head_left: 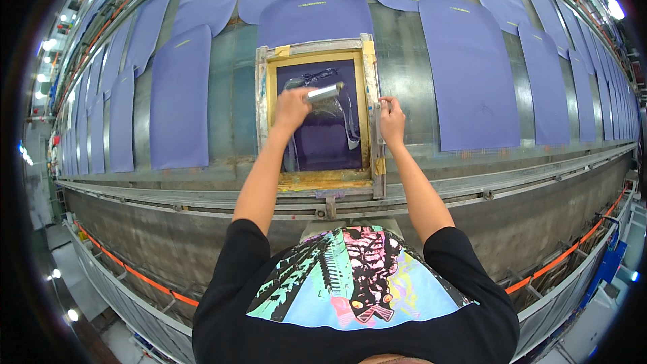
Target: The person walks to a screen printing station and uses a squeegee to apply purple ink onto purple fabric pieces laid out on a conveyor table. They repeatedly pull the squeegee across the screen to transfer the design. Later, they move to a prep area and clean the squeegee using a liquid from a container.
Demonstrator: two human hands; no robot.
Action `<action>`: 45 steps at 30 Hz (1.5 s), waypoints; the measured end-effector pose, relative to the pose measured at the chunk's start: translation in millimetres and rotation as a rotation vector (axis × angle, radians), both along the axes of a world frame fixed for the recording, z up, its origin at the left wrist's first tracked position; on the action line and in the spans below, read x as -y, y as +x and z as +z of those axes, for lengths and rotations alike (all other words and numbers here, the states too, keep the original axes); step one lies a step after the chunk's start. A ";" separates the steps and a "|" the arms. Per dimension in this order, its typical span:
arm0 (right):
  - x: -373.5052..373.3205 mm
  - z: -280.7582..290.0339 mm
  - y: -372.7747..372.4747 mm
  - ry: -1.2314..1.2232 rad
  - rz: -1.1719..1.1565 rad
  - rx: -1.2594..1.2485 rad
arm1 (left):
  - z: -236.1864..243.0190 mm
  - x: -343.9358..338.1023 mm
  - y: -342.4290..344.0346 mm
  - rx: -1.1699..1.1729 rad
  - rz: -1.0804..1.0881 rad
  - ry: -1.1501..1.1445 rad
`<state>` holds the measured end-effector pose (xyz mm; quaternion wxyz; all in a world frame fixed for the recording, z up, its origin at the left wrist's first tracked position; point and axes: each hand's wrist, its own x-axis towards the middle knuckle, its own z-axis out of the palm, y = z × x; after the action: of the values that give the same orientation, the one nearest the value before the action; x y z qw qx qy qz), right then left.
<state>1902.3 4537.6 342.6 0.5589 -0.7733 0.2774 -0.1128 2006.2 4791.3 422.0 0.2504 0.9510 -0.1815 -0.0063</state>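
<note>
A screen printing frame [370,84] with a dark purple mesh lies on the long table in front of me. My left hand [292,109] is closed round one end of a squeegee [326,92] with a pale metallic handle, held over the mesh. Wet, glossy streaks of dark or clear ink show on the mesh around it. At the frame's right rail, my right hand [392,121] has its fingers bent and pinched at the edge; its palm side is partly hidden. Just beyond the frame, a purple panel [313,17] with a rounded top sticks out.
Rows of similar purple panels lie on the metal table [397,61], including one to the left [180,104] and one to the right [472,81]. A metal rail [431,189] runs along the near edge. Orange strips [559,249] line the walkway behind me.
</note>
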 end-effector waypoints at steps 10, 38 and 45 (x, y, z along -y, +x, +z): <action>3.0 2.8 -1.4 0.040 -0.008 0.022 | -27.4 -14.3 -119.8 0.284 -0.138 0.146; 4.2 -8.9 1.6 0.034 0.000 -0.005 | -22.4 15.0 -3.5 0.178 0.008 0.131; 9.7 -27.3 6.4 0.011 0.015 0.045 | -33.5 -10.4 -135.0 0.250 -0.124 0.034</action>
<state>1908.7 4527.9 315.3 0.5701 -0.7695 0.2597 -0.1242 1871.2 4801.6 388.5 0.2090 0.9353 -0.2697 0.0939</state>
